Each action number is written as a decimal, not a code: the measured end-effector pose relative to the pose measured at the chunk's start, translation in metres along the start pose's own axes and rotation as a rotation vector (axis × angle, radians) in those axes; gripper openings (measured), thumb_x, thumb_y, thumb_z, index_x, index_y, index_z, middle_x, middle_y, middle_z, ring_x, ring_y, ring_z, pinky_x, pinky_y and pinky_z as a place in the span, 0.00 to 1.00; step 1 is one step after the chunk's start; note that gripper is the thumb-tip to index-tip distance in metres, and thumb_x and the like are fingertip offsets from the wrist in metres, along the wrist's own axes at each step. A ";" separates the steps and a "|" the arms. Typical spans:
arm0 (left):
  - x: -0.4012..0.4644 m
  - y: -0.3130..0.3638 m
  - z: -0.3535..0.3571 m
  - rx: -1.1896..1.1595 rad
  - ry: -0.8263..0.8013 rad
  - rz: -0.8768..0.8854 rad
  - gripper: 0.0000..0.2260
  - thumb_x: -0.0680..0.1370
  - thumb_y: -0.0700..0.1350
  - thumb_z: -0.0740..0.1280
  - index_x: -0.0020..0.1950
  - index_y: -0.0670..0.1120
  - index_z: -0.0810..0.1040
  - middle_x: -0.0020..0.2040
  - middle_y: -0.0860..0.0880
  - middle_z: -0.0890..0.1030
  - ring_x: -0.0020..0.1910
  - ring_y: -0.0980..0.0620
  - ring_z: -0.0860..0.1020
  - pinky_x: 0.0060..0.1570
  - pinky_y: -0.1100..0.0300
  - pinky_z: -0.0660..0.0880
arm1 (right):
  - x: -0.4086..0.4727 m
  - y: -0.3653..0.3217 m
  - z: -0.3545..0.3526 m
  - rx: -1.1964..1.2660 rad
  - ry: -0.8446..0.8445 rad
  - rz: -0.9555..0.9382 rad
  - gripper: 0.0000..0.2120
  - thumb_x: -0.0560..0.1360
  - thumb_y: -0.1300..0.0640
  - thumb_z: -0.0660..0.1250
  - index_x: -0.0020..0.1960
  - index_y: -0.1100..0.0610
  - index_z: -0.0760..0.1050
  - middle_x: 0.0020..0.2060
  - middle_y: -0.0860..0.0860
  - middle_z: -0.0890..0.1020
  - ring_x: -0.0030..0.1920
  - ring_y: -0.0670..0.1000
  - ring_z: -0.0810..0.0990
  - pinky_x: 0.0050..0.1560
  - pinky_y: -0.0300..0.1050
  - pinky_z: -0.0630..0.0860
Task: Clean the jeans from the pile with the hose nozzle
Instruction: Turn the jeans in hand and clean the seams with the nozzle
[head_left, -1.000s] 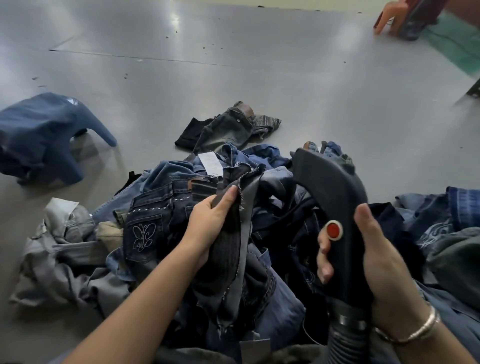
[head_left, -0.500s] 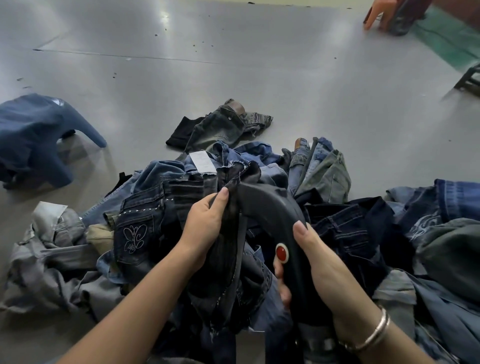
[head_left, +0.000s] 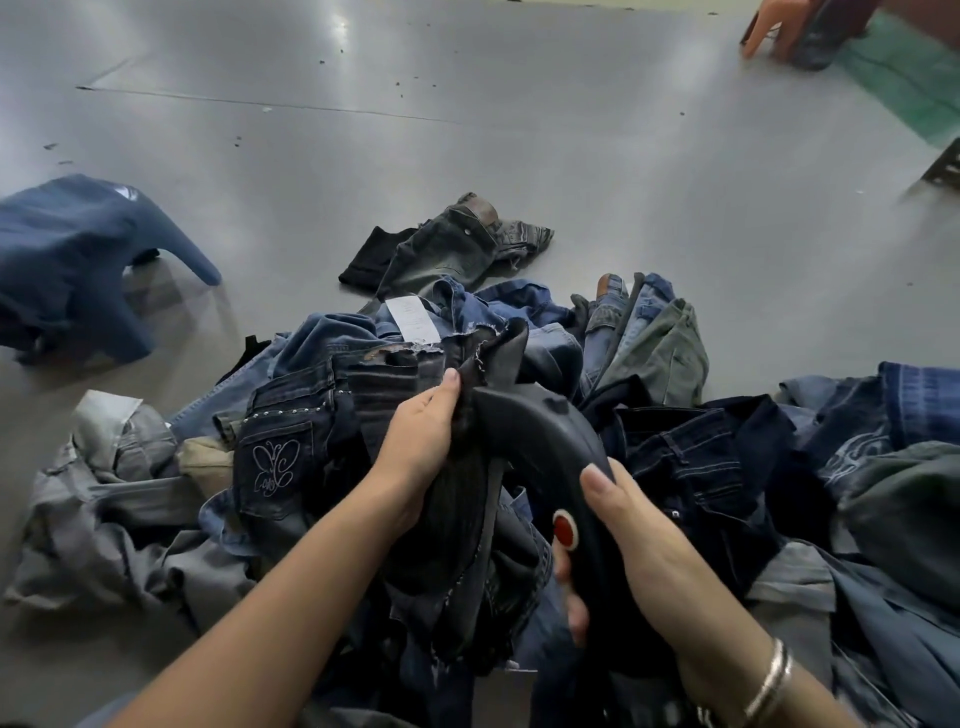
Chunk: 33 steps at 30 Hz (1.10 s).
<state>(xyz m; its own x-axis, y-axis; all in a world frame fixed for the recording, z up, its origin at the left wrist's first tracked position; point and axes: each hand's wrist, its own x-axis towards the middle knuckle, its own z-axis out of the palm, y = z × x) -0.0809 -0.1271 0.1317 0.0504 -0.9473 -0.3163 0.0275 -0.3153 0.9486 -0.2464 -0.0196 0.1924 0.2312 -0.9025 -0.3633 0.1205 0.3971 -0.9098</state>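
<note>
The left hand (head_left: 421, 457) grips a dark grey, almost black pair of jeans (head_left: 457, 525), thumb lying up along the cloth and the fingers curled round behind it out of sight. The cloth is ribbed or faded in fine stripes, with a frayed pale edge running down its right side, and it hangs bunched from the hand down toward the near edge. The right hand (head_left: 639, 551) is clamped round the nozzle (head_left: 550, 447), thumb on top, fingertips showing under its left side. The nozzle is matt black, curved like a horn, with a round red button (head_left: 565, 529) ringed in white just left of the thumb. Its tip lies against the held cloth, right beside the left thumb; whether it presses in cannot be told. A silver bangle (head_left: 769, 686) sits on the right wrist.

Both hands work over the pile (head_left: 675, 452), which spreads across the near half of the floor (head_left: 467, 166): dark navy pairs to the right, blue ones behind, pale grey ones to the left. One dark pair just left of the left hand bears a stitched butterfly pocket (head_left: 275, 467) and a row of studs. A white tag (head_left: 413, 319) shows on a blue pair behind the hands.

Farther off a lone grey-green pair (head_left: 452, 249) lies apart from the pile. At far left a blue stool (head_left: 78, 260) stands on the floor.
</note>
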 end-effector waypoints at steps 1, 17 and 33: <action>-0.002 0.000 0.002 0.027 -0.016 0.003 0.19 0.82 0.54 0.58 0.42 0.47 0.84 0.46 0.47 0.85 0.48 0.50 0.83 0.52 0.56 0.77 | 0.004 -0.001 -0.003 0.010 0.031 -0.013 0.21 0.71 0.36 0.62 0.52 0.52 0.72 0.33 0.56 0.78 0.23 0.54 0.75 0.23 0.45 0.74; -0.005 0.000 0.005 0.020 -0.036 -0.043 0.18 0.82 0.50 0.59 0.49 0.40 0.84 0.50 0.42 0.84 0.50 0.49 0.81 0.56 0.56 0.76 | 0.004 -0.009 0.001 -0.054 0.016 0.020 0.17 0.74 0.40 0.60 0.50 0.53 0.72 0.32 0.56 0.78 0.23 0.54 0.74 0.24 0.45 0.74; -0.006 0.002 0.007 0.196 0.032 0.038 0.20 0.82 0.48 0.58 0.46 0.30 0.75 0.39 0.42 0.76 0.40 0.51 0.71 0.43 0.55 0.68 | 0.001 -0.009 -0.004 0.000 0.010 0.007 0.21 0.71 0.34 0.63 0.46 0.52 0.72 0.32 0.56 0.78 0.23 0.56 0.75 0.23 0.46 0.74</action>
<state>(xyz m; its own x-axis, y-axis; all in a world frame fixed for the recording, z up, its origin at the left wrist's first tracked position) -0.0878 -0.1222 0.1359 0.0797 -0.9576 -0.2770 -0.1698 -0.2869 0.9428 -0.2511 -0.0248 0.1997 0.2221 -0.9015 -0.3714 0.1192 0.4031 -0.9073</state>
